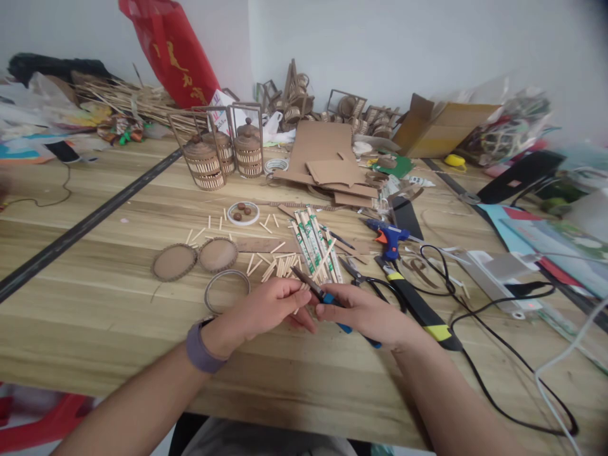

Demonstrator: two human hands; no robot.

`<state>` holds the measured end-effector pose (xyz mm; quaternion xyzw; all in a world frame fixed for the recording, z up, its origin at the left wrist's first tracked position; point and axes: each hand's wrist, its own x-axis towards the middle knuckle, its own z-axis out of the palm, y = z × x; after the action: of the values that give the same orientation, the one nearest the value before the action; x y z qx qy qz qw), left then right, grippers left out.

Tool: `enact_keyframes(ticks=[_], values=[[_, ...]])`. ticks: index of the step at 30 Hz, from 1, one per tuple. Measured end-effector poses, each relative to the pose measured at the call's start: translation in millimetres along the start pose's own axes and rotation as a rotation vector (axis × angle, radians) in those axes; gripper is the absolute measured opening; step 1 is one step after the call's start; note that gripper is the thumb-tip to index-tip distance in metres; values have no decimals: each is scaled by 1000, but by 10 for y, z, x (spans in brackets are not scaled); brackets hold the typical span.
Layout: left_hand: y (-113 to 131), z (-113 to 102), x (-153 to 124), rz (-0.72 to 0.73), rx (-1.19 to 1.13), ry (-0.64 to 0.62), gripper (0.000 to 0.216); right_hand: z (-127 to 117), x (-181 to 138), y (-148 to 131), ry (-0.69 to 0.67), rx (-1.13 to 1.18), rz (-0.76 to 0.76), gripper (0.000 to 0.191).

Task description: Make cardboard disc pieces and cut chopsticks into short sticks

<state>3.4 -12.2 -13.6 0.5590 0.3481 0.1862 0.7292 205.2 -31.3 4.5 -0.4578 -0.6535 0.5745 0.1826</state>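
Note:
My right hand [368,315] is closed around a pair of blue-handled pliers [308,281], whose dark jaws point up and left. Close to those jaws, my left hand [266,310] pinches something small that looks like short wooden sticks, partly hidden by the fingers. A pile of cut stick pieces [281,266] lies just beyond my left hand. Behind the pliers are chopsticks in green-and-white paper wrappers [311,244]. A cardboard ring [227,292] sits beside my left wrist, with two round cardboard discs [174,262] with ridged edges to its left.
On the right lie a blue glue gun [390,237], black-handled scissors [365,278], a black-yellow cutter [422,310], a white power strip [498,285] and looping cables. A tape roll [243,221] encircles brown beads. Small stick-sided baskets [204,166] and cardboard sheets [320,149] stand farther back.

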Motion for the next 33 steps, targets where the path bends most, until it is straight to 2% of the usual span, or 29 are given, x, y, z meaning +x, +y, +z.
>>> enact_keyframes(ticks=[8, 15, 23, 33], values=[[24, 7, 2, 3, -8, -9, 46, 8, 0, -19, -10, 35, -13, 27], [14, 2, 1, 20, 13, -20, 48, 4, -7, -57, -5, -88, -19, 33], [-9, -7, 13, 10, 24, -13, 44, 38, -6, -71, 57, -206, 0, 13], [24, -3, 8, 10, 3, -19, 46, 82, 24, -69, 127, -253, 30, 3]])
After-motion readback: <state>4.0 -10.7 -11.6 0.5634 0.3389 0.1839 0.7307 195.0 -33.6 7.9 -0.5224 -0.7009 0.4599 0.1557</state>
